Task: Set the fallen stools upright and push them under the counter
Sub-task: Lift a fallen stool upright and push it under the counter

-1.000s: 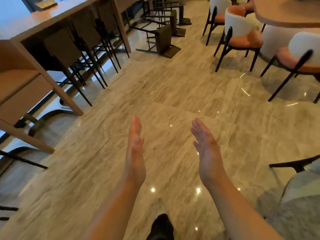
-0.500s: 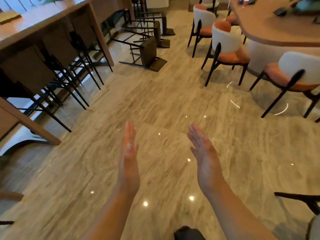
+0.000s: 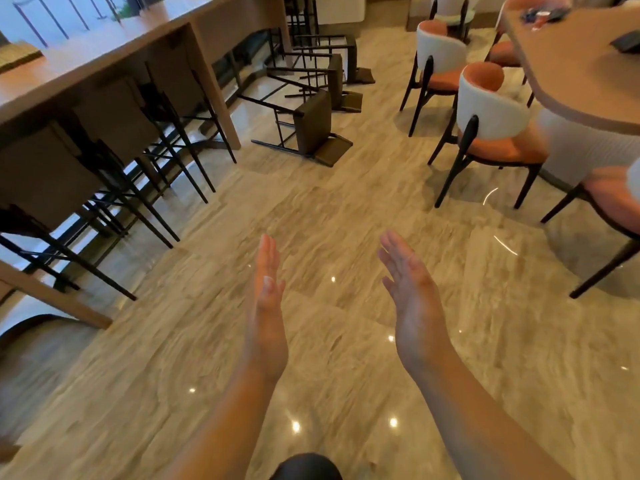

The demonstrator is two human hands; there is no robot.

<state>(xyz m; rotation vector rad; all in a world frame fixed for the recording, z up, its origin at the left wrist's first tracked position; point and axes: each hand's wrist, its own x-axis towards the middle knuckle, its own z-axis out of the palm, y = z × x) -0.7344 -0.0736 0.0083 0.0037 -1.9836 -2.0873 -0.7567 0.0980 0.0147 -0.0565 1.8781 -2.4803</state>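
Note:
Three brown-seated stools with black frames lie on their sides ahead: the nearest fallen stool (image 3: pixel 311 128), a second fallen stool (image 3: pixel 337 83) behind it, and a third fallen stool (image 3: pixel 348 51) farthest back. They lie beside the wooden counter (image 3: pixel 114 51) on the left. Upright stools (image 3: pixel 114 129) stand tucked under the counter's near section. My left hand (image 3: pixel 268 299) and my right hand (image 3: pixel 412 299) are held out flat over the marble floor, palms facing each other, fingers straight, holding nothing, well short of the nearest fallen stool.
Orange-and-white chairs (image 3: pixel 491 133) stand on the right around a curved wooden table (image 3: pixel 581 81). A counter support leg (image 3: pixel 216 91) stands between the upright stools and the fallen ones. A dark shoe tip (image 3: pixel 306 467) shows at the bottom edge.
The view has advanced along the floor; the fallen stools and orange chairs are nearer and larger. Both hands keep the same flat pose.

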